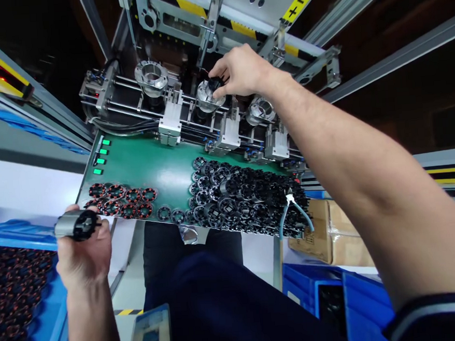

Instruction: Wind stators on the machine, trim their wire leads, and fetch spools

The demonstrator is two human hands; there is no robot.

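My left hand [83, 253] grips a short metal-and-black motor housing [75, 225] above the near-left corner of a green work board [153, 165]. My right hand [242, 71] has its fingers around a black round part [214, 84] seated in the middle chrome fixture [207, 100] of the machine. Similar chrome fixtures stand on either side, at far left [151, 77] and right [260, 111]. Copper-wound stators [120, 201] lie at the board's left, and a dense heap of black stators [245, 200] covers its right.
Blue-handled side cutters [295, 212] rest on the black heap. A blue crate of wound stators [10, 295] sits at lower left. A cardboard box [329, 231] and blue crates [337, 298] stand at lower right. Steel rails and pneumatic slides [173, 122] surround the fixtures.
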